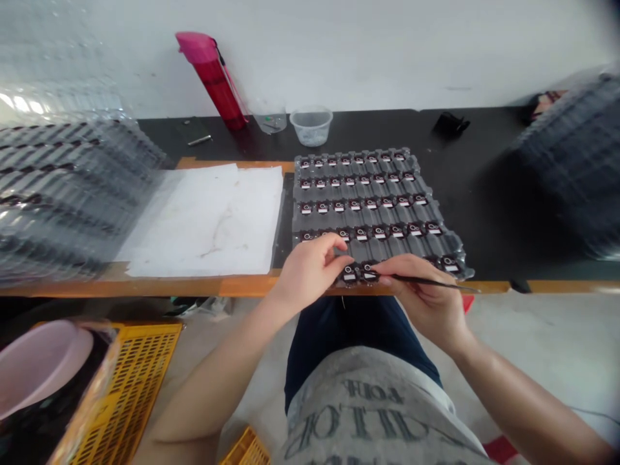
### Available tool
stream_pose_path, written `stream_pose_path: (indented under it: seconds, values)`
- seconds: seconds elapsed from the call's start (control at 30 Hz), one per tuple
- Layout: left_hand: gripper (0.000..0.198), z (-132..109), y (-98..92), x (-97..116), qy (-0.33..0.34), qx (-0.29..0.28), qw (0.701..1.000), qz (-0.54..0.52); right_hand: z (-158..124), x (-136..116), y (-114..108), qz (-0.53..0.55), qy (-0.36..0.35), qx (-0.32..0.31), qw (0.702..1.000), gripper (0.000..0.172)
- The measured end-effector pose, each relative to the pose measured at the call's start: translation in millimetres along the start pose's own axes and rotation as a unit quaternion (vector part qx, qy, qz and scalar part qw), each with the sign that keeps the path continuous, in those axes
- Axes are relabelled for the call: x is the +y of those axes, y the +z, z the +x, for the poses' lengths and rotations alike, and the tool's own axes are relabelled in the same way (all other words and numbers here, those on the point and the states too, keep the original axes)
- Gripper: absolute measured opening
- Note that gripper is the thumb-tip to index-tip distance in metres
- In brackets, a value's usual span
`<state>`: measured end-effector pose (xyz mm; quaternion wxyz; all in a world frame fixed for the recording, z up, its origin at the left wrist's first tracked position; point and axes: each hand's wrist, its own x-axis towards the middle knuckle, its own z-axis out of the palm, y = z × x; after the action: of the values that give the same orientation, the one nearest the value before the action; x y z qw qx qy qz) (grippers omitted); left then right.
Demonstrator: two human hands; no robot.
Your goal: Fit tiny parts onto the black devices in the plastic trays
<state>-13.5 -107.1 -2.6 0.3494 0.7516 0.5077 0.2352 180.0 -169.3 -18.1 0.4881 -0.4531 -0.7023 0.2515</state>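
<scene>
A slim dark tool (pixel 431 281) is gripped in the right hand (pixel 426 300), its shaft pointing out to the right along the table edge. The fingertips of that hand are placed at one of the small dark pieces (pixel 361 234) in the nearest row of a clear tray (pixel 382 248). The left hand (pixel 307 271) is held over the near left part of the tray, thumb and forefinger slightly parted beside the same row — whether anything is pinched there cannot be made out.

The tray is laid on the black table (pixel 479 213) in front of the person, its near side by the edge, and its pieces are arranged in five rows. To its left, white sheets (pixel 203 226) are spread; beyond them, a stack of clear trays (pixel 62 194) is seen. Behind the tray, a clear tub (pixel 311 129), a clear cup (pixel 271 121) and a red bottle (pixel 216 81) are lined up near the wall (pixel 378 51) — a second stack (pixel 576 168) is set far right.
</scene>
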Motion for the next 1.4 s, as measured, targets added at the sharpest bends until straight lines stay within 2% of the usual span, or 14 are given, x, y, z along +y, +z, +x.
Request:
stream_pose_path:
  seconds: [0.13, 0.4, 0.8, 1.4]
  values:
    - [0.013, 3.2, 6.8, 1.0, 0.03, 0.001, 0.996, 0.084, 1.2, 1.8, 3.9, -0.008, 0.003, -0.004, 1.0, 0.018]
    - [0.014, 5.1, 11.2, -0.7, 0.034, -0.006, 0.99, 0.137, 3.2, 5.9, 7.4, -0.017, -0.001, -0.004, 1.0, 0.016]
    - [0.016, 4.9, 13.9, -1.8, 0.037, -0.005, 0.986, 0.163, -1.0, 12.4, 11.1, -0.009, -0.01, 0.0, 1.0, 0.015]
    - [0.018, 6.1, 15.6, -2.5, 0.026, -0.006, 0.983, 0.183, -2.2, 9.4, 12.7, -0.01, -0.013, -0.006, 1.0, 0.016]
